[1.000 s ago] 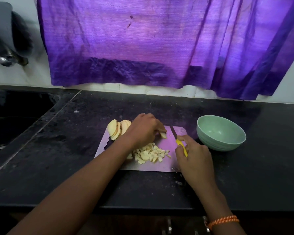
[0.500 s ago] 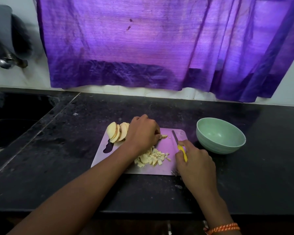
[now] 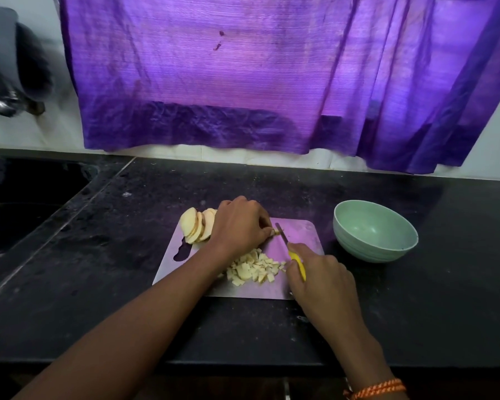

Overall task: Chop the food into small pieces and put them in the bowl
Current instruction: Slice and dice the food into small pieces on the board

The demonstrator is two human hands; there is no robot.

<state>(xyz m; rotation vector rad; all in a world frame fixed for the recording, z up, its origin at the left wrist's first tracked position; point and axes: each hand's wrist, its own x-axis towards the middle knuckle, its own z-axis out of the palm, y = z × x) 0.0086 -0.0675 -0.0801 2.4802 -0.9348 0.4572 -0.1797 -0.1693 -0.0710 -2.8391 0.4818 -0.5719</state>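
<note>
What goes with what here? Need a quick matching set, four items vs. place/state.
Things:
1. bowl
2. knife
3. diced pieces
4. uncut slices

Places/states:
A. piled on the near middle of the cutting board
B. stacked at the board's far left corner
C. on the counter right of the board, nothing visible inside
D. gripped by the right hand, blade beside the left hand fingertips

Pairs: 1-C, 2-D, 3-A, 4-B
</note>
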